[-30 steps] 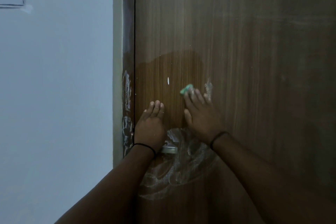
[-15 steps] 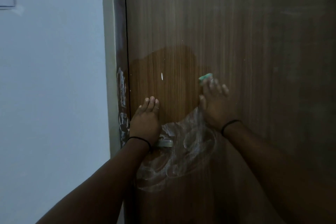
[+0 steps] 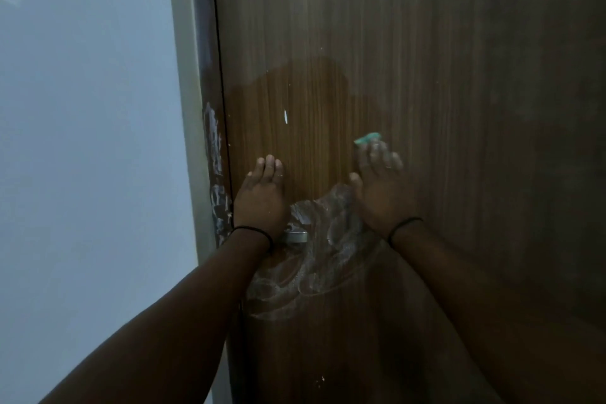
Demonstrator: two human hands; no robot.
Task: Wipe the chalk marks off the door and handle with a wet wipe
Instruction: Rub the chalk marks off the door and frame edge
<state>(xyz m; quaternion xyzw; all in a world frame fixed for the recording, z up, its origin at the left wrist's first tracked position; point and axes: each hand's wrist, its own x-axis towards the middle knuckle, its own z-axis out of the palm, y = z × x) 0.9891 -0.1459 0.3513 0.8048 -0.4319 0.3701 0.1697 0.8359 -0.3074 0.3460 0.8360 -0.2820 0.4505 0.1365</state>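
**Wiping down toward the chalk swirls**

Clearly the wiping step was under way, with much chalk left. The right hand [image 3: 380, 190] lay flat against the door [image 3: 459, 108], fingers straight, pressing the wet wipe [image 3: 367, 138] to the wood; only a green edge of the wipe showed past the fingertips, so how the rest was folded under the palm could not be told. The left hand [image 3: 262, 197] rested open on the door just above the handle [image 3: 296, 236], fingers straight and holding nothing, seemingly bracing the panel.

A darker, damp-looking patch [image 3: 305, 128] spread above and between the hands, which suggested that part was already clean. The chalk marks [image 3: 314, 259] were thick below the hands, swirling around and beneath the handle, and more chalk streaked the door frame [image 3: 213, 174] to the left.

To do the step well, the wipe would probably need drawing down through the swirls in overlapping passes, with firm, even pressure from the flat fingers so the chalk lifted rather than smeared. Turning the wipe to a fresh face once it clogged seemed wise. The bracing hand covered part of the handle, so it would likely have to shift before the metal and the chalk behind it could be reached. A small white fleck [image 3: 286, 115] higher up looked like a chip rather than chalk, though that was uncertain.
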